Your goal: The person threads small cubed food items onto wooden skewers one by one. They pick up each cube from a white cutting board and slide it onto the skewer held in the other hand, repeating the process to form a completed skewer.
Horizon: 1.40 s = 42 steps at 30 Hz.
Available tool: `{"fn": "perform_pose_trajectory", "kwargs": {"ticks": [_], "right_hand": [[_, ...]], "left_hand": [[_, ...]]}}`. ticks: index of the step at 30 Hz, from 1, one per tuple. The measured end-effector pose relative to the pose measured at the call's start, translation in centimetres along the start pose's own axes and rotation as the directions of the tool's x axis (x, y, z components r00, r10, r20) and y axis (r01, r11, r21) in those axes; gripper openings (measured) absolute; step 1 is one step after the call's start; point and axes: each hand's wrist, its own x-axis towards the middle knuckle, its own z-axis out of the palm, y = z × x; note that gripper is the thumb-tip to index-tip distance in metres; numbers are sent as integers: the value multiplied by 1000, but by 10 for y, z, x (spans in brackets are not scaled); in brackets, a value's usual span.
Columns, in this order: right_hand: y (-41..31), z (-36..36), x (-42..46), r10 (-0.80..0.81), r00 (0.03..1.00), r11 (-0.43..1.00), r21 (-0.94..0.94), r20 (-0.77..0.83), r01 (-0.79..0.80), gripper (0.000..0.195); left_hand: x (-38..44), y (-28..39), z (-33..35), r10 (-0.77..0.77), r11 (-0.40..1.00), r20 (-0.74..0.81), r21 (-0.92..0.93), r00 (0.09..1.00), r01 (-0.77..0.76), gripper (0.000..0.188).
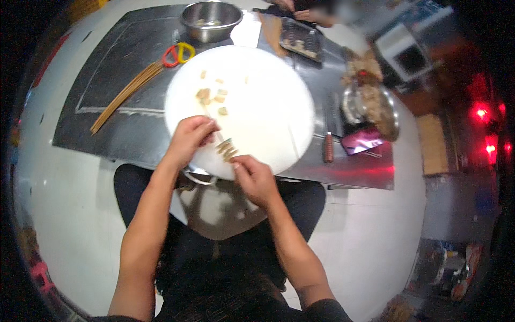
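Note:
Above the near edge of a round white cutting board (265,120), a thin skewer (218,137) carries several small brownish food pieces (227,149). My left hand (193,136) grips the stick behind those pieces. The fingers of my right hand (254,177) pinch at the skewer's near end, on the last piece, which they partly cover. Loose food pieces, one a cube (223,111), lie on the board beyond my left hand; a darker clump (203,95) is among them.
Left of the board lie bamboo skewers (126,96) and scissors (177,54) with red and yellow handles. A steel bowl (211,24) and a black tray (301,40) stand behind. To the right are a knife (329,147), a phone (362,141) and a metal basin (390,108). Another person's hand (305,16) shows at the far side.

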Motion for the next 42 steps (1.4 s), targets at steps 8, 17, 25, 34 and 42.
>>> {"fn": "perform_pose_trajectory", "kwargs": {"ticks": [8,17,25,34,42], "right_hand": [[-7,-91,-24,-114,821,966,-255,-560,-39,19],[72,-223,-30,-281,646,713,-605,-710,-354,27],[66,-242,-13,-168,674,731,-550,-719,-404,25],[78,-250,-11,-180,685,710,-575,-706,-406,27],[80,-252,-11,-235,665,716,-589,-709,-375,24]], "left_hand": [[-1,-5,6,-4,995,-164,-102,986,-13,22],[6,-12,6,-10,991,-161,-133,987,-12,23],[4,-9,5,26,992,-166,-115,986,-46,22],[5,-13,6,42,988,-180,-140,983,-68,23],[4,-11,6,35,987,-159,-152,987,-60,23]]}}
